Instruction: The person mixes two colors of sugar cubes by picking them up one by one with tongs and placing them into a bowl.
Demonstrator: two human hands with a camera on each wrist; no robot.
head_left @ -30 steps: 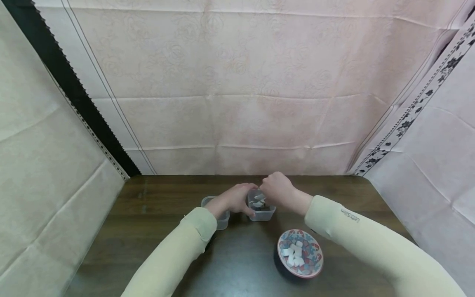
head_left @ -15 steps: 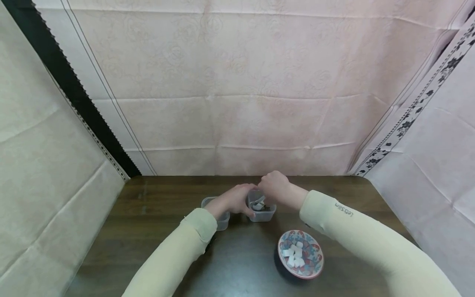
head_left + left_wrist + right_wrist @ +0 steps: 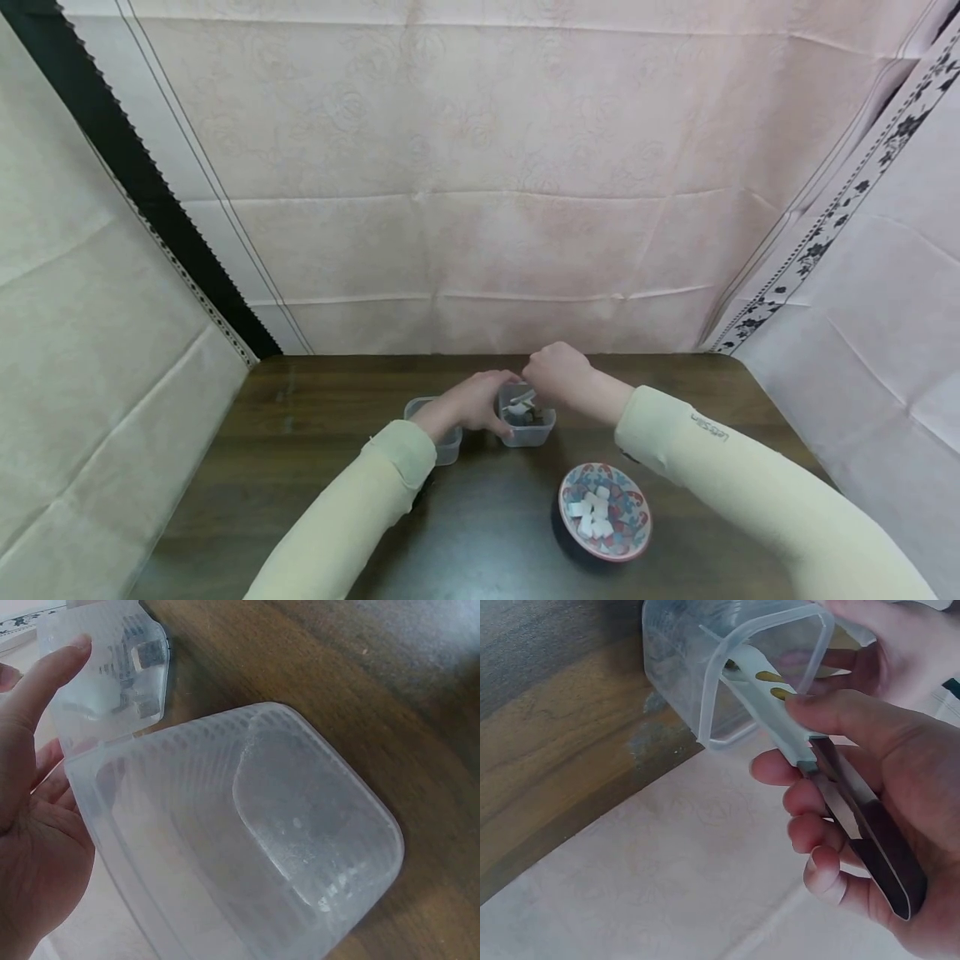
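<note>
My right hand [image 3: 562, 375] grips metal tongs with pale slotted ends; in the right wrist view the tongs [image 3: 855, 817] lie between thumb and curled fingers, their ends inside a clear plastic container [image 3: 705, 712]. Dark and pale pieces show in that container [image 3: 528, 435] in the head view. My left hand [image 3: 474, 402] holds the same container, thumb on the near side and fingers toward the far side. In the left wrist view the thumb of that hand [image 3: 37, 855] lies against the container [image 3: 97, 682], with dark pieces behind its wall.
A second clear container [image 3: 447, 450] stands under my left wrist and looks empty in the left wrist view. A patterned bowl [image 3: 637, 537] with several white cubes sits nearer on the wooden table [image 3: 300, 500]. Pale cloth [image 3: 480, 250] hangs behind and at both sides.
Over the last second the right hand and forearm shift slightly left, then back right. The pale tong ends and pieces in the container look slightly rearranged. My left hand keeps its hold.
</note>
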